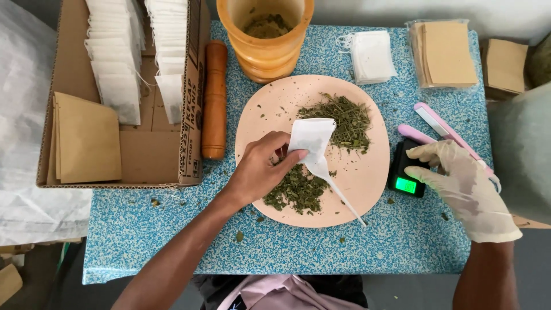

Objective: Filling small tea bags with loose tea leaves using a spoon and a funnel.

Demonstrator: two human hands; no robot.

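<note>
My left hand [261, 166], bare, holds a small white filter tea bag [311, 138] pinched by its top over a round pale pink plate [367, 172]. A white strip [344, 198] hangs from the bag down across the plate. Two heaps of dried green herb lie on the plate, one at the back [343, 117] and one near my left hand [295, 192]. My right hand [462, 181], in a white glove, rests on a small black pocket scale [406, 175] with a lit green display, at the plate's right.
A cardboard box [149, 155] at the left holds rows of white bags and brown envelopes. A wooden pestle [214, 97] lies beside it, a wooden mortar [266, 34] behind the plate. Stacks of white bags [372, 54], brown envelopes [445, 54] and a pink sealer [445, 129] sit at right.
</note>
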